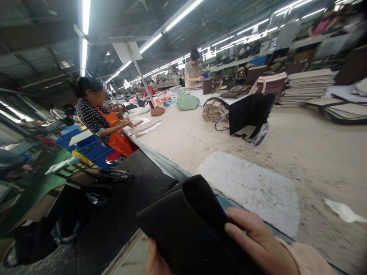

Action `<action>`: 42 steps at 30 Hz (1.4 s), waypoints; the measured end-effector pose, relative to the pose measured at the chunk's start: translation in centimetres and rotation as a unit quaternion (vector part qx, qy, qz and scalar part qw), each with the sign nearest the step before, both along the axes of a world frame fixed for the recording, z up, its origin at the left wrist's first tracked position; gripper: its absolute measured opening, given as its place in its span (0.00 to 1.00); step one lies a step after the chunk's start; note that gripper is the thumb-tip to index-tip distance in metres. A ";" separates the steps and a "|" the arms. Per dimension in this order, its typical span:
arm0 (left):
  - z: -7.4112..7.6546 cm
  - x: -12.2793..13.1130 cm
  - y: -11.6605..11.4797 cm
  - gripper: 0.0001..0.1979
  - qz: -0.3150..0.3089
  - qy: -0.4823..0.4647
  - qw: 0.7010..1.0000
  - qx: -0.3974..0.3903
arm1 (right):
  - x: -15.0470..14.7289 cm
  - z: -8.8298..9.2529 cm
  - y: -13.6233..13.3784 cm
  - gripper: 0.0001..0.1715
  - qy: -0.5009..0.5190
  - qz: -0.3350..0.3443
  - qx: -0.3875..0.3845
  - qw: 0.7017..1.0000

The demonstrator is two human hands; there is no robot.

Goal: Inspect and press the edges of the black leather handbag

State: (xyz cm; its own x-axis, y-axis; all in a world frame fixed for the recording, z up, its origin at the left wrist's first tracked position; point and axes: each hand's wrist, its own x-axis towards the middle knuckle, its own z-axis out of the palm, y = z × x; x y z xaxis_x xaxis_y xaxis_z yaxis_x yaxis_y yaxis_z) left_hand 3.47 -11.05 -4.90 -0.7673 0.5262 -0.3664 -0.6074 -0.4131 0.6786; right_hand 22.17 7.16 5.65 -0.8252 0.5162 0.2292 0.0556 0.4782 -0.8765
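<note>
A black bag piece point(186, 225), leather-like and folded over at its top edge, is held low in front of me near the table edge. My left hand point(157, 259) grips its lower left side, mostly hidden beneath it and cut off by the frame. On the right side, the fingers of my right hand point(255, 236) are pressed together on the piece's edge. Just beyond lies a pale, marked sheet point(252, 187) with rounded corners. Farther off on the table, an open black bag point(246, 114) lies on its side, with clear plastic around its handles.
Stacked beige panels point(306, 86) and a green plastic bag point(187, 101) stand on the big table point(177, 133). A white scrap point(344, 210) lies right. Black bags point(34, 240) rest on the dark surface point(114, 221) at left. A co-worker in an orange apron point(114, 131) works beyond.
</note>
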 end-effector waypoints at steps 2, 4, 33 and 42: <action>0.5 0.1 0.1 0.26 -0.058 -0.015 0.998 -0.018 | -0.8 0.7 0.9 0.17 0.012 -0.003 -0.021 1.000; 1.1 0.1 0.3 0.29 -0.099 -0.022 0.994 -0.028 | -1.7 1.2 1.8 0.17 0.023 -0.014 -0.033 0.999; 0.2 2.5 2.8 0.17 -0.173 -0.018 0.983 -0.055 | -5.2 1.9 5.5 0.21 -0.032 -0.052 0.005 0.998; -2.0 1.4 1.6 0.23 -0.210 -0.050 0.976 0.039 | -5.5 2.5 7.0 0.19 -0.023 -0.052 0.075 0.996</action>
